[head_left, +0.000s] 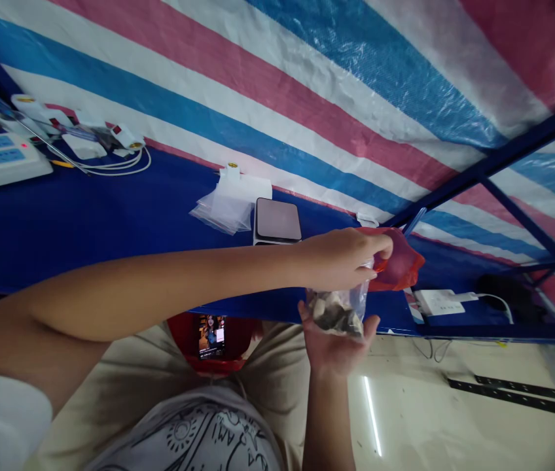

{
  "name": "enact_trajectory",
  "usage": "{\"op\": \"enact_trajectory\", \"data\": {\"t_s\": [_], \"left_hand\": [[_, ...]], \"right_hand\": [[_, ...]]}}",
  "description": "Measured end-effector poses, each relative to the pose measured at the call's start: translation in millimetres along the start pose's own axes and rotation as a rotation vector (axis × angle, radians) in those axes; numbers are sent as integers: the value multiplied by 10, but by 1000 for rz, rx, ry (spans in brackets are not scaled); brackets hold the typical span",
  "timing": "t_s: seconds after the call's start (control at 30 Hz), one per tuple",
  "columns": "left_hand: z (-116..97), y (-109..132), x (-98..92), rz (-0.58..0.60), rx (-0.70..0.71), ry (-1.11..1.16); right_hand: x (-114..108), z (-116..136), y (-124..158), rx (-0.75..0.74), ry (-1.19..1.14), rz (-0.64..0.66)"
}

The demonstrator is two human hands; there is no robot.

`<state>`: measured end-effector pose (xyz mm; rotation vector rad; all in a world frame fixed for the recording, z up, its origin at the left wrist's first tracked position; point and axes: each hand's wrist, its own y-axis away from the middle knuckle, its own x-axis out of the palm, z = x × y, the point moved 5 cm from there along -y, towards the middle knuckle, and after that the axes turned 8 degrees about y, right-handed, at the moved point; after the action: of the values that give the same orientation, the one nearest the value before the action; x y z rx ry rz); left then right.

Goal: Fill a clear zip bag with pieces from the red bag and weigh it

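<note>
1. The left hand [339,258] comes in from the left side, reaches across the middle of the picture, and is clenched. Its fingers pinch the top of a clear plastic bag [341,307]. A red mesh bag [398,263] sits right beside those fingers, at the middle right. I cannot tell if the left hand holds that too.
2. The right hand [331,350] comes up from the bottom, palm up. It curves around the bottom of the clear plastic bag and holds it.
3. The clear plastic bag hangs between the two hands, just right of the middle. Gray and tan lumps [334,314] sit inside it. They look like stones, but I cannot be sure.
4. A blue table [86,229] runs across the picture behind the hands. On it, a stack of clear bags [221,212] lies next to a flat gray-topped box [277,220].
5. At the upper left, there is a white power strip [0,160] with white plugs and cords [110,163].
6. At the right, another white power strip [439,302] lies on the blue table.
7. A phone [211,337] showing a picture rests on a red tub [184,330] on the person's lap, at the bottom.
8. A striped tarp [307,85] fills the top.
</note>
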<state>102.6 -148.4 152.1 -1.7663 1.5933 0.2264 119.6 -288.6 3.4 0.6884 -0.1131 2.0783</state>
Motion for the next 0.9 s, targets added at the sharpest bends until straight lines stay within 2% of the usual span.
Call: {"op": "enact_trajectory", "data": {"t_s": [0.17, 0.23, 0.3, 0.4, 0.5, 0.57, 0.63, 0.73, 0.8, 0.9], "left_hand": [[157, 13, 12, -85, -92, -46], [144, 27, 13, -93, -111, -61], [101, 21, -8, -94, -110, -50], [27, -39, -152, -158, -62, 29], [44, -119, -356, -317, 17, 107], [133, -162, -358, -379, 56, 102], [238, -210, -144, -303, 99, 25], [350, -288, 456, -60, 222, -265], [431, -373, 779, -38, 238, -472], [569, -550, 996, -49, 147, -584]], "right_hand": [[-61, 57, 85, -39, -46, -16], [-51, 52, 84, -66, -36, -30], [-65, 33, 67, -68, -13, -97], [-146, 62, 58, -52, -2, -180], [-331, 295, 127, -128, 69, -177], [-495, 578, 221, -250, 174, -180], [-621, 900, 311, -382, 279, -201], [-603, 1293, 318, -514, 444, -207], [-465, 1426, 197, -560, 496, -168], [-260, 1440, -119, -587, 468, -115]]}}
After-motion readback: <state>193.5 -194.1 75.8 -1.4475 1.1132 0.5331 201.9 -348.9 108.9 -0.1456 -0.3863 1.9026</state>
